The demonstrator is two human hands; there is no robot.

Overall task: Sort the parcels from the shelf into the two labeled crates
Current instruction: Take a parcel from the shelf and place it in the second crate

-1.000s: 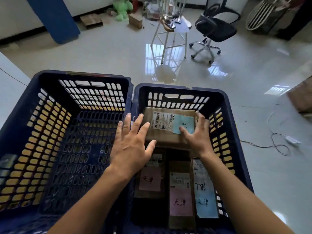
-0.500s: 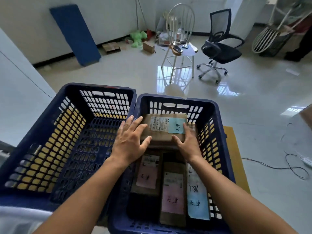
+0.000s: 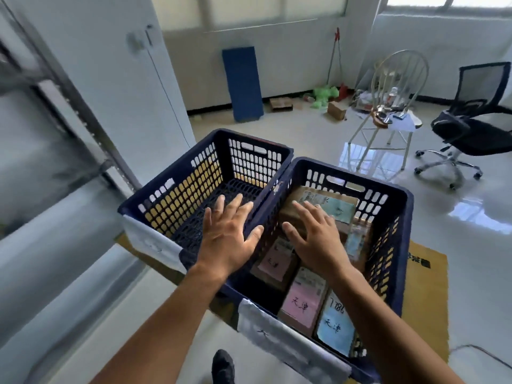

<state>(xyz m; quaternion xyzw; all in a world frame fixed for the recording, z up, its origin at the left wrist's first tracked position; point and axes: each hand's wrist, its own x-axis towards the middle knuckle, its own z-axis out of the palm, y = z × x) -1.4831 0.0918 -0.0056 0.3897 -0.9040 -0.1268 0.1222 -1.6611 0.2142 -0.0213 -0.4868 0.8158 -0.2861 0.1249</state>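
Two dark blue plastic crates stand side by side on flat cardboard. The left crate [image 3: 177,173] holds nothing I can see; a white paper label hangs on its near rim. The right crate [image 3: 399,234] holds several brown parcels with pink and blue notes, among them a brown parcel with a blue note [image 3: 335,206] at the far end. My left hand [image 3: 227,236] hovers with spread fingers over the wall between the crates. My right hand [image 3: 313,236] hovers flat and spread above the parcels, holding nothing.
A metal shelf frame [image 3: 69,106] blurs past on the left beside a white pillar. On the glossy floor behind stand a white wire chair [image 3: 388,106], a black office chair [image 3: 476,117] and a blue board [image 3: 243,84]. My shoe [image 3: 223,367] shows below.
Both hands have let go of the blue-note parcel and pulled back toward me with fingers spread. My head has lifted and turned left, bringing the shelf frame and windows into view.
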